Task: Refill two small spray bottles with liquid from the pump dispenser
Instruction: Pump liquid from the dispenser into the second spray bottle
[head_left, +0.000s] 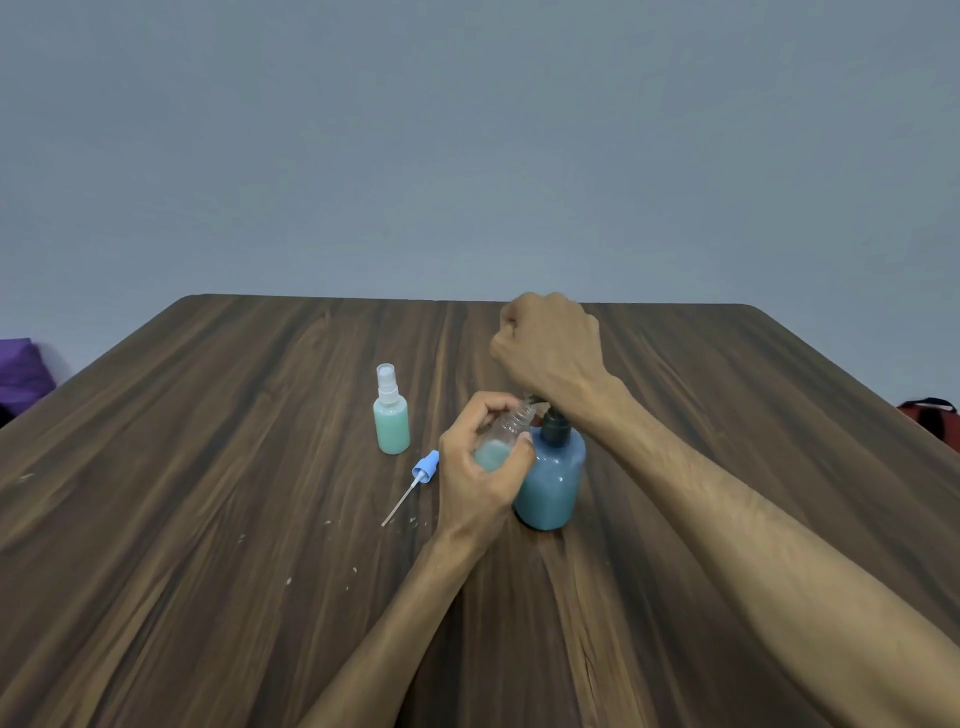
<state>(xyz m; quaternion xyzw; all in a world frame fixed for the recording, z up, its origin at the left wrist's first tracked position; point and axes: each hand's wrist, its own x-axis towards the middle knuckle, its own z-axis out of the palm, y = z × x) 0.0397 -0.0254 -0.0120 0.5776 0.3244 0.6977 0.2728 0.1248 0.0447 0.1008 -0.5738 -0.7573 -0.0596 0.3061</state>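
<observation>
Wood-grain table with pale flecks meets a plain grey-blue wall. No writing is readable. Left hand grips an uncapped clear bottle, tilted to the pump dispenser. Right hand, fingers curled, sits atop the pump. Blue spray cap lies beside a capped, filled bottle.
</observation>
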